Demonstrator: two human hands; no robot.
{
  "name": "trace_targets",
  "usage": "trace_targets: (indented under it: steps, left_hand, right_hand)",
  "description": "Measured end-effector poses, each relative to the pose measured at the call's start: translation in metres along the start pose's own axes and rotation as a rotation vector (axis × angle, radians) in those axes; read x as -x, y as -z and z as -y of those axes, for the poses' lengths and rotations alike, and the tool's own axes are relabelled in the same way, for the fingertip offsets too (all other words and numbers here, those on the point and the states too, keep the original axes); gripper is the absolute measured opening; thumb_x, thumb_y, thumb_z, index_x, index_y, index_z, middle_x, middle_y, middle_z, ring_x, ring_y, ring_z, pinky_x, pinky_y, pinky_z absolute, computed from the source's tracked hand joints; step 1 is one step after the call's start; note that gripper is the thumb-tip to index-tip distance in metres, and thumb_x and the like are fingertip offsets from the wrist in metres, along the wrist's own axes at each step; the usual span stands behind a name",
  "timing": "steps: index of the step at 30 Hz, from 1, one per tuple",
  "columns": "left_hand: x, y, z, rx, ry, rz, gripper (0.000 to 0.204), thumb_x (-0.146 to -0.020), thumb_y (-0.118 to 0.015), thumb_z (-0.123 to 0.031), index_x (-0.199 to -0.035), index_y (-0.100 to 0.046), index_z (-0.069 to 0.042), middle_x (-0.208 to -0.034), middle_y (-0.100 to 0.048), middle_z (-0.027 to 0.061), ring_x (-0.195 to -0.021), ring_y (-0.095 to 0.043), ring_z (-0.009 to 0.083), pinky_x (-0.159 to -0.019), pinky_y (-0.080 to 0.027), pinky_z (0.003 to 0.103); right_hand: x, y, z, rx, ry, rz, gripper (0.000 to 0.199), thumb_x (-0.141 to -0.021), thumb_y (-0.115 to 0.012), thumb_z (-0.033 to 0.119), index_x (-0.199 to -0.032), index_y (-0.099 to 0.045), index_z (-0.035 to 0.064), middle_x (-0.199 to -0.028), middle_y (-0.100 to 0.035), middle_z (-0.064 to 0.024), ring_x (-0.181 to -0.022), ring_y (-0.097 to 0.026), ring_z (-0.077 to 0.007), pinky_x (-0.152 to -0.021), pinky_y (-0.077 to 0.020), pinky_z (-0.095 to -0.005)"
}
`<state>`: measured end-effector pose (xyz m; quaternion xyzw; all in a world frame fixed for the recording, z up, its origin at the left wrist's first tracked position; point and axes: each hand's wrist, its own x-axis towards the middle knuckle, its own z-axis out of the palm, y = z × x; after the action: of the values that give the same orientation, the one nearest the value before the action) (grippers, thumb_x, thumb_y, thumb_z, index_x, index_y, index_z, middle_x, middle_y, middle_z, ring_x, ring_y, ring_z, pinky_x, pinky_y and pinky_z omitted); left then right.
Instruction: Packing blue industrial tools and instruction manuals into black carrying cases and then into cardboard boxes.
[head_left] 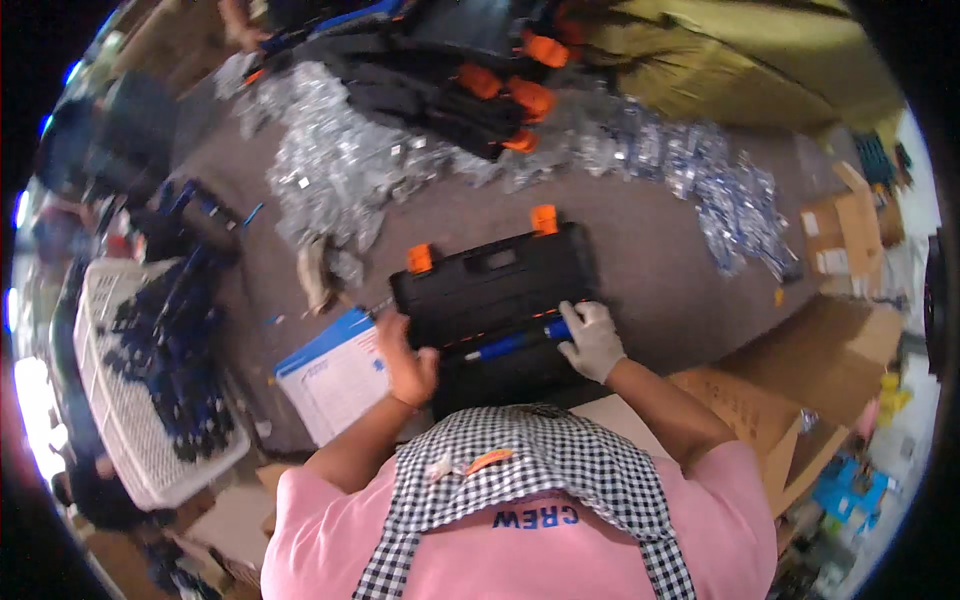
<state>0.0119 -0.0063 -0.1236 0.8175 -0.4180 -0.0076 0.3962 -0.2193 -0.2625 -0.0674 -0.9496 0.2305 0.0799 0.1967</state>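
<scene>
An open black plastic case (500,285) with two orange latches (420,259) lies in front of me, its nearer part partly hidden by my apron. Along the fold of the case lies a slim blue tool (503,347) with a pale tip; its exact kind is not clear. My right hand (597,343), in a white glove, has thumb and fingers around the tool's right end. At the case's left edge my bare left hand (405,365) is open, thumb apart from the fingers, slightly blurred. Beside it lies a white and blue printed sheet (335,375), partly under my forearm.
Many clear plastic-wrapped pieces (330,150) spread across the far table, with more black cases (430,95) among them. On the left stands a white basket (110,400) of dark blue items. Open cardboard boxes (820,350) are at the right. Another person's hand (240,25) shows far left.
</scene>
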Motion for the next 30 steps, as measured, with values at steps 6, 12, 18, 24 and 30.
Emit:
trace_targets:
  steps: [6,12,18,24,30]
  left_hand:
    - [-0.197,-0.013,0.077,-0.523,0.545,0.157,0.056,-0.082,-0.069,-0.041,-0.117,-0.052,0.0,-0.108,-0.063,0.0221,-0.101,-0.061,0.0402,-0.085,-0.05,0.046]
    - [-0.173,-0.011,0.133,-0.489,0.516,0.268,0.044,-0.081,-0.065,-0.036,-0.108,-0.059,-0.002,-0.098,-0.067,0.0244,-0.092,-0.065,0.0404,-0.082,-0.051,0.049]
    - [-0.038,0.051,-0.019,-0.225,0.016,0.211,0.03,-0.07,-0.077,-0.013,-0.089,-0.055,-0.005,-0.081,-0.058,0.0175,-0.076,-0.058,0.0394,-0.065,-0.047,0.046]
    - [0.051,0.028,-0.052,-0.098,-0.329,0.593,0.019,-0.068,-0.066,-0.014,-0.082,-0.055,-0.007,-0.082,-0.053,0.0111,-0.078,-0.053,0.0332,-0.066,-0.045,0.045]
    - [0.053,-0.004,-0.068,-0.481,-0.131,0.614,0.008,-0.072,-0.06,-0.015,-0.079,-0.063,-0.012,-0.085,-0.054,0.0102,-0.082,-0.059,0.0292,-0.063,-0.05,0.042]
  right_hand:
    - [0.001,-0.003,0.0,0.005,-0.027,0.002,0.07,-0.076,-0.071,0.034,-0.134,-0.047,0.0047,-0.121,-0.052,-0.0188,-0.117,-0.047,-0.0366,-0.103,-0.0371,-0.045]
    - [-0.037,0.036,-0.056,-0.191,-0.184,-0.425,0.055,-0.076,-0.069,0.029,-0.123,-0.055,0.0026,-0.123,-0.053,-0.0254,-0.113,-0.052,-0.0403,-0.1,-0.0401,-0.0461]
    - [-0.157,0.074,-0.212,-0.412,-0.864,-0.544,0.082,-0.079,-0.064,0.049,-0.135,-0.041,-0.0065,-0.132,-0.048,-0.0316,-0.125,-0.045,-0.0435,-0.105,-0.036,-0.0459]
    - [-0.174,0.033,-0.27,-0.467,-1.015,-0.464,0.052,-0.091,-0.047,0.045,-0.118,-0.056,0.0007,-0.122,-0.057,-0.0265,-0.112,-0.058,-0.0373,-0.091,-0.0469,-0.0443]
    - [-0.06,-0.016,-0.203,-0.891,-0.873,0.14,0.022,-0.083,-0.056,0.028,-0.087,-0.059,0.0065,-0.06,-0.056,-0.0092,-0.045,-0.053,-0.0217,-0.039,-0.0392,-0.0377]
